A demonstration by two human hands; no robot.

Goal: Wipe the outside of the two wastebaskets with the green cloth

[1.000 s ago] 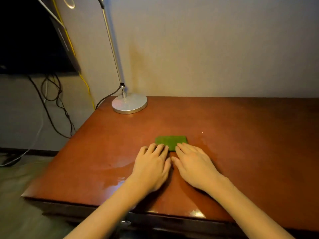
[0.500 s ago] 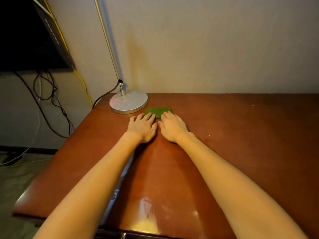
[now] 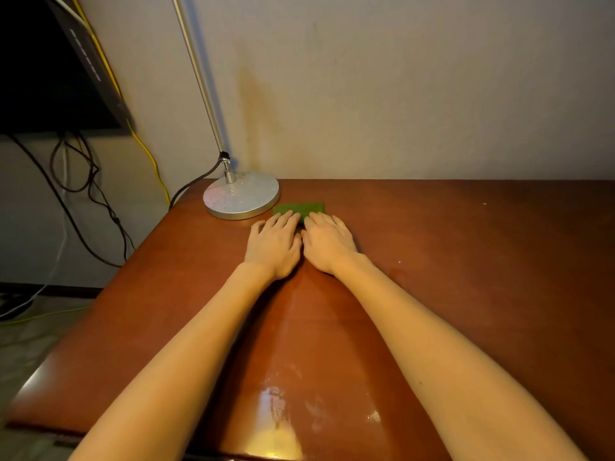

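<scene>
The folded green cloth (image 3: 298,208) lies near the desk's (image 3: 466,277) back edge, just beside the lamp base (image 3: 241,195). It looks soft and light, easily pinched at its free far edge. The left hand (image 3: 274,244) and right hand (image 3: 327,242) lie flat, fingers together, tips on its near edge.

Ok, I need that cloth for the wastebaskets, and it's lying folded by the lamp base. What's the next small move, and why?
Probably close the fingers of one hand on the green cloth and lift it. Both the left hand and right hand lie flat on the desk, fingertips on the cloth's near edge, gripping nothing. No wastebasket is in view.
</scene>
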